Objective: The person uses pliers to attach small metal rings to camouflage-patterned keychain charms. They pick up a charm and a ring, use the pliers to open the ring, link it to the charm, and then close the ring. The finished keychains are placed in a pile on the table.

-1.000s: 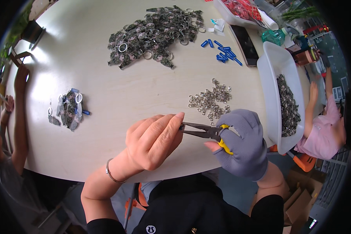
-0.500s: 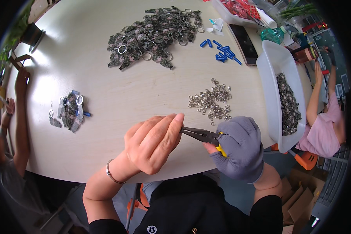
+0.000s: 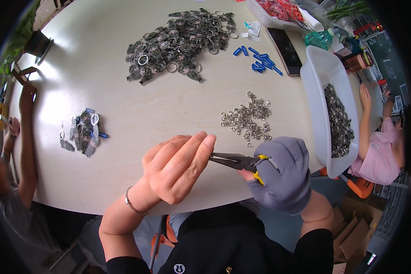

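Note:
My right hand [image 3: 282, 176], in a grey glove with bare fingertips, is closed round the yellow handles of black long-nose pliers [image 3: 239, 160]. The plier jaws point left, a little apart, and their tips reach the fingers of my left hand [image 3: 178, 166]. That hand is bare, with a bracelet at the wrist and its fingers drawn together; whatever they pinch is hidden behind them. Just beyond the pliers lies a loose pile of small silver metal clasps [image 3: 249, 116]. At the left is a small heap of camouflage-patterned pendants [image 3: 83, 132] with key rings and blue pieces.
A large pile of camouflage pendants with rings [image 3: 178, 43] lies at the back. Small blue cylinders [image 3: 265, 61] and a phone [image 3: 284, 50] lie right of it. A white bin [image 3: 322, 114] holds more camouflage pieces. Other people's arms [image 3: 28, 137] rest at both sides.
The plier jaws have spread apart slightly, and my left hand has shifted a little to the left. At the right, another person's arm has moved.

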A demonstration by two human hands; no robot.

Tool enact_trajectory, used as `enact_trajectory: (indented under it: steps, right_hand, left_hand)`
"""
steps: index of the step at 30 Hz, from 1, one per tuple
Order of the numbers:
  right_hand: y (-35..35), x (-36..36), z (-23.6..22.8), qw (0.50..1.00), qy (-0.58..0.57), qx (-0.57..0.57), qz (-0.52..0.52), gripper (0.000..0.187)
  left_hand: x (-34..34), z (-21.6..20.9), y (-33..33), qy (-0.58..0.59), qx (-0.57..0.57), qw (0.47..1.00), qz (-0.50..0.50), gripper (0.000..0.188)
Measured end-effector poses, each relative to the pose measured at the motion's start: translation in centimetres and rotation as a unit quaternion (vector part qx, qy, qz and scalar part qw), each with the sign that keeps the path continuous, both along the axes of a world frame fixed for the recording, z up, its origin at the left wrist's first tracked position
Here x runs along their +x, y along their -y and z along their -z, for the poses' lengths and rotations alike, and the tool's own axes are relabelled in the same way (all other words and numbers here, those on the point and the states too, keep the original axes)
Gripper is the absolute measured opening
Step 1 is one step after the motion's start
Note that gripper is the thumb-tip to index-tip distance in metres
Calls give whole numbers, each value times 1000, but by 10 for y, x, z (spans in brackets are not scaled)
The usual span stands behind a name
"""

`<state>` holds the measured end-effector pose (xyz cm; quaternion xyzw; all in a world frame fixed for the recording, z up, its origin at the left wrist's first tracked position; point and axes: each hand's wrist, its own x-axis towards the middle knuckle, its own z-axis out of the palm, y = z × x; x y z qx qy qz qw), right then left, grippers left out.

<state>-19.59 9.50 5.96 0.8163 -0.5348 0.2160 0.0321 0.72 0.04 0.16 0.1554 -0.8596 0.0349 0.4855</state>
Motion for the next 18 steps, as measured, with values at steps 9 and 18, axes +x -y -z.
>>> enact_trajectory:
  steps: [9, 18]
  right_hand:
    - [-1, -3, -2, 1000, 19, 10, -21, 30]
    - [3, -6, -2, 999, -40, -3, -27, 26]
  left_hand:
    - [1, 1, 1, 1, 0, 1000, 5, 37]
    - [3, 3, 7, 26, -15, 999, -12, 37]
